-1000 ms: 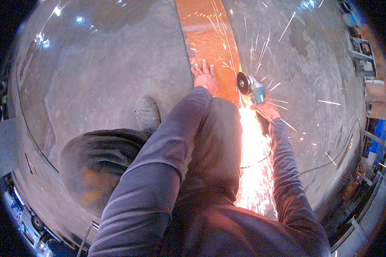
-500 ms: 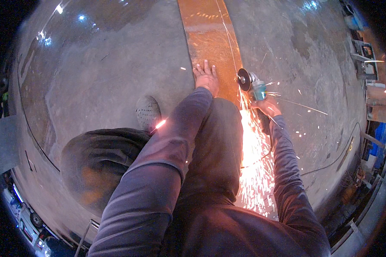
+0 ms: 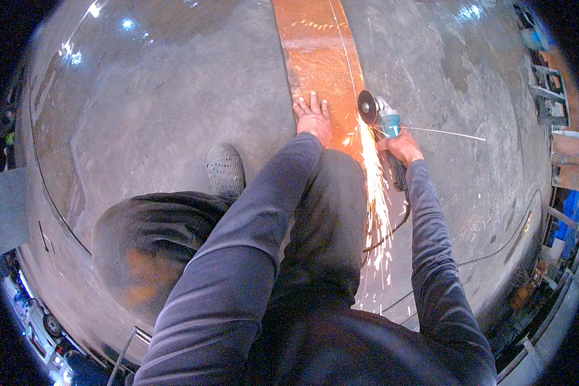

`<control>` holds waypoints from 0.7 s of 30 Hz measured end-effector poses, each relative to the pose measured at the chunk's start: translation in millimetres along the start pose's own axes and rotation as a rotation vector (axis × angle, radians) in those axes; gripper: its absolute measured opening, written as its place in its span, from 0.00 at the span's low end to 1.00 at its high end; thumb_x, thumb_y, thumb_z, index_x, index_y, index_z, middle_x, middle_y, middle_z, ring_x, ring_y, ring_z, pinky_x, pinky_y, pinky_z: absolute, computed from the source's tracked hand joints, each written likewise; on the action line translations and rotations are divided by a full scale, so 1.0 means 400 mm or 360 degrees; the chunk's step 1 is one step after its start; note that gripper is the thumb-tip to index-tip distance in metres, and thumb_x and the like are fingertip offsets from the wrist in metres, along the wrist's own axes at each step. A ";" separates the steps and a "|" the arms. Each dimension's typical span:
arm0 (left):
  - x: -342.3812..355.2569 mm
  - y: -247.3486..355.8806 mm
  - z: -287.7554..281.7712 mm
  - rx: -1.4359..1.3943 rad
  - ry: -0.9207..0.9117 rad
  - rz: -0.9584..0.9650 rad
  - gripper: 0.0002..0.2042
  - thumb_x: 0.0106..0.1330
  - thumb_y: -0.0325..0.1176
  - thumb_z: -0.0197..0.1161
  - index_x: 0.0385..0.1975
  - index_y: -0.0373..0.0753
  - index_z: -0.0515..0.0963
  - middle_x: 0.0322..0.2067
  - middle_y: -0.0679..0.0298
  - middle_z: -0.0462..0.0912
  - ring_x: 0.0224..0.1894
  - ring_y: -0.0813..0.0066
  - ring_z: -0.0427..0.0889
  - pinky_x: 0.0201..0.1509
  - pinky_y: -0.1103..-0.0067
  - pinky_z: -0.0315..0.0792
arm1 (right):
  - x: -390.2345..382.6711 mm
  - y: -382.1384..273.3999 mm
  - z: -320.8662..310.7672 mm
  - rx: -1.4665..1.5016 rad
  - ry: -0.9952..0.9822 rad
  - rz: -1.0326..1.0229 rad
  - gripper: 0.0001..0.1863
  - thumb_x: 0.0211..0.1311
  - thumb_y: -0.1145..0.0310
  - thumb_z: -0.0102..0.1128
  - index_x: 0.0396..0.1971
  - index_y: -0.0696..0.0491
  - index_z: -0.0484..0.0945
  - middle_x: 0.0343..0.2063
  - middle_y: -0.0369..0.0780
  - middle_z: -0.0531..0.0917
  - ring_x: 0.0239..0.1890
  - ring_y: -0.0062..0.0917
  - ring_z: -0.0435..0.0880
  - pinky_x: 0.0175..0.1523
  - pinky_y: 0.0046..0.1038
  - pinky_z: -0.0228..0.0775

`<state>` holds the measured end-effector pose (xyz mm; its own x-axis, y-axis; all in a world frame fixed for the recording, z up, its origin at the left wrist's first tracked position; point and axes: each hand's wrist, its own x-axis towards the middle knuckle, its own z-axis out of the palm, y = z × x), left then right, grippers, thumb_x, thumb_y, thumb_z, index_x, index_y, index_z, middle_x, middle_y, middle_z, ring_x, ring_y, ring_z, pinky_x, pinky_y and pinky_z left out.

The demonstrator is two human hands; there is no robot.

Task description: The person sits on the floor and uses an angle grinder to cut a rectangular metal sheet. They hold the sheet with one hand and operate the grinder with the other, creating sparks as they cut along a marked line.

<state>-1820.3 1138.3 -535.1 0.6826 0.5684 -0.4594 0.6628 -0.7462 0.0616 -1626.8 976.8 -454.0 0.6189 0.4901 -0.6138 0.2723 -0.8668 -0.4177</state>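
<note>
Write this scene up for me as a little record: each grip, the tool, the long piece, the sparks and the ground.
Left grip: open, palm down on the strip
Right grip: closed around the grinder
Grinder: teal body, dark disc at the strip's right edge
Strip: orange-brown, long, pale line near its right edge
Sparks: trailing from the disc toward the person, right of the leg
Floor: grey, stained

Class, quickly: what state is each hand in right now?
Left hand: open, palm down on the flat, rusty orange-brown metal strip.
Right hand: closed, holding the teal-bodied angle grinder with its dark round disc.
</note>
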 end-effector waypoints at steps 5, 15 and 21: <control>-0.019 0.012 -0.036 0.0053 -0.0055 0.0041 0.42 0.65 0.45 0.58 0.75 0.37 0.47 0.74 0.38 0.38 0.72 0.24 0.46 0.72 0.41 0.43 | -0.003 0.019 -0.006 -0.0022 0.0010 -0.0084 0.42 0.32 0.58 0.75 0.53 0.60 0.74 0.48 0.51 0.83 0.51 0.42 0.83 0.56 0.37 0.73; -0.007 0.006 -0.005 -0.0013 0.0024 -0.0014 0.37 0.67 0.40 0.52 0.75 0.37 0.47 0.74 0.37 0.38 0.72 0.23 0.45 0.72 0.41 0.42 | -0.090 0.016 -0.003 -0.0079 0.0025 -0.0007 0.39 0.34 0.57 0.75 0.53 0.54 0.76 0.46 0.47 0.85 0.49 0.41 0.84 0.55 0.37 0.74; -0.002 0.004 0.000 -0.0017 0.0065 -0.0002 0.38 0.67 0.41 0.53 0.75 0.37 0.48 0.74 0.37 0.38 0.72 0.23 0.45 0.72 0.41 0.43 | -0.064 0.077 0.019 -0.0241 0.0089 -0.0032 0.41 0.35 0.54 0.77 0.54 0.56 0.75 0.47 0.49 0.84 0.50 0.42 0.84 0.56 0.38 0.74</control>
<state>-1819.7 1136.6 -534.8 0.6936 0.5833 -0.4227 0.6668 -0.7419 0.0703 -1639.8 938.2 -456.2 0.6510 0.5055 -0.5663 0.3906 -0.8627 -0.3212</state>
